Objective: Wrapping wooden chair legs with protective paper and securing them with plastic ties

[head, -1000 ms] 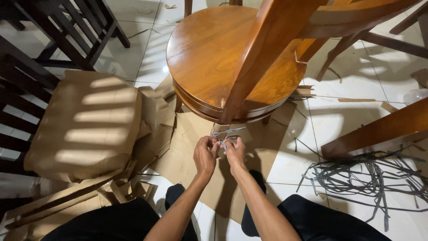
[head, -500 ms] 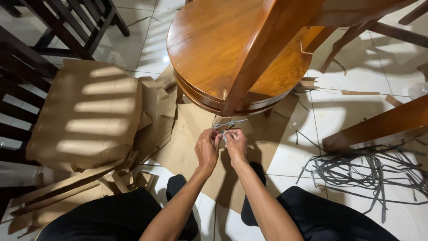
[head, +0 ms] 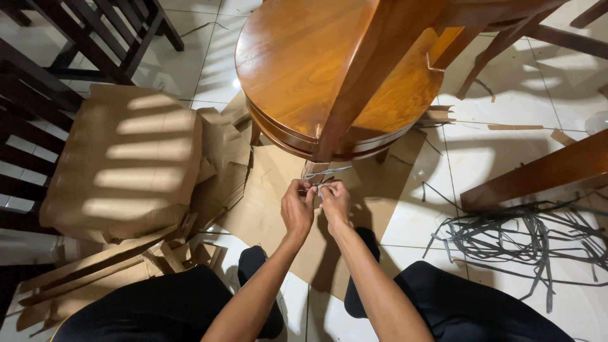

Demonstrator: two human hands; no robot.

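1. Pinching a thin grey plastic strap [head: 324, 172], the left hand [head: 296, 209] and right hand [head: 334, 202] are closed on it together at the foot of a wrapped table leg [head: 315, 170], at six o'clock of the round tabletop [head: 297, 63].
2. Working the strap loose looks like the step in hand; the next move needs a firm, steady pull.
3. Glossy varnished wood, creased brown cardboard [head: 126, 158], springy loose straps [head: 525, 240] at three o'clock.

A tiled room at home: wooden round table [head: 304, 69], dark chairs [head: 76, 38], torn cardboard [head: 133, 158], loose packing straps [head: 525, 234].
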